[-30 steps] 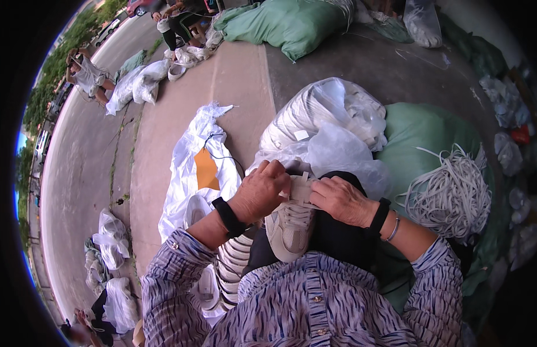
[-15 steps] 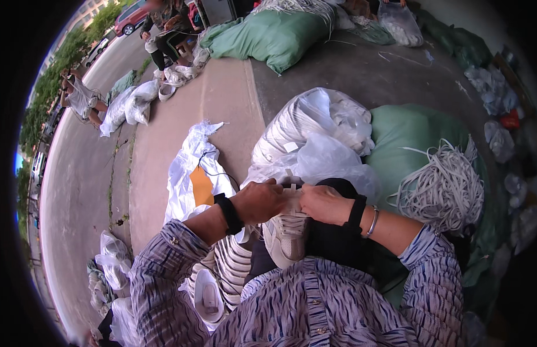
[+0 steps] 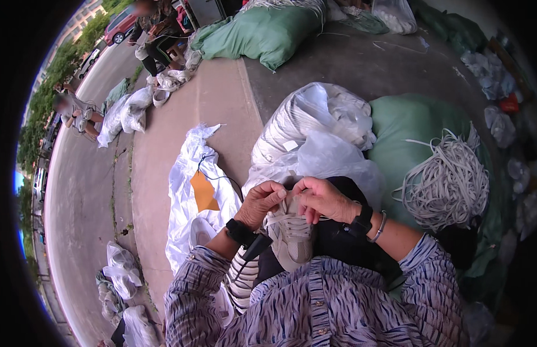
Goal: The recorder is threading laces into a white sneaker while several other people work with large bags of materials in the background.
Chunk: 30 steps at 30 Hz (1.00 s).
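Note:
A beige sneaker (image 3: 293, 246) with pale laces rests on my dark-trousered lap, its toe toward my body. My left hand (image 3: 261, 201) is closed in a pinch at the left of the shoe's upper opening, on the shoelace, which its fingertips mostly hide. Just across the tongue (image 3: 290, 205), my right hand (image 3: 329, 201) pinches the lace with thumb and forefinger, its other fingers curled. A bit of lace shows below the right hand. Both wrists wear black bands; a bracelet (image 3: 379, 226) circles the right one.
A large bundle of loose white laces (image 3: 445, 182) lies on a green sack (image 3: 407, 127) at my right. Ahead stands a clear plastic bag (image 3: 315, 115). White sheeting (image 3: 182, 191) and striped shoes or fabric (image 3: 242, 280) lie left. Two people sit farther off, beside bags.
My hands have turned so the fingertips show, and the right fingers have curled above the shoe. The pale strip stretched between them before is no longer plain. The view has shifted slightly.

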### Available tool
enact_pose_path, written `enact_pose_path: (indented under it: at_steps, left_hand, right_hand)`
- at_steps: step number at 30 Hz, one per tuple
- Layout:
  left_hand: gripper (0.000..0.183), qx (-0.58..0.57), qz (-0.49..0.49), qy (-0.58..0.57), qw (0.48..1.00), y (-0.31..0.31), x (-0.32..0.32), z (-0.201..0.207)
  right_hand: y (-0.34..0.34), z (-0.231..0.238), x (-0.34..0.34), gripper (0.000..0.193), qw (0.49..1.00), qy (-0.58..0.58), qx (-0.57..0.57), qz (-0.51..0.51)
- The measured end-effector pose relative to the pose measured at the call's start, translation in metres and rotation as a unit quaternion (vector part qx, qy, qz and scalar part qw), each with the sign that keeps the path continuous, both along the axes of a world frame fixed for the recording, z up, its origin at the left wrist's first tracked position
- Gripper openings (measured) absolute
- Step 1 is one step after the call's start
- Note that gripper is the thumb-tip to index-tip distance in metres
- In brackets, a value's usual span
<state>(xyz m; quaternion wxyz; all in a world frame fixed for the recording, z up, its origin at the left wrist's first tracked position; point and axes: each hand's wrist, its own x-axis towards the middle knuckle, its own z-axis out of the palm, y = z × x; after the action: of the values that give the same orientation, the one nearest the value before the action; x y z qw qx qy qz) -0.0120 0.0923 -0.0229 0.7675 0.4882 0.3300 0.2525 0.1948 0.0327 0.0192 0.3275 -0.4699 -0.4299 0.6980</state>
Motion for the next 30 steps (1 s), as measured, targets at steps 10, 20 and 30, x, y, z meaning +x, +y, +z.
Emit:
enact_pose_path:
  at_steps: [10,20,30]
  left_hand:
    - [0.048,0.412,0.062,0.155,0.895,-0.022,0.005,0.003]
    - [0.060,0.270,-0.123,0.141,0.945,0.009,-0.018,0.005]
    - [0.046,0.313,-0.110,0.170,0.928,0.007,-0.020,0.007]
  right_hand:
    - [0.003,-0.022,-0.019,0.027,0.976,-0.175,0.106,-0.073]
    - [0.037,0.122,0.124,0.028,0.901,-0.091,0.210,-0.369]
    - [0.024,0.257,0.145,0.026,0.756,-0.016,0.537,-0.373]
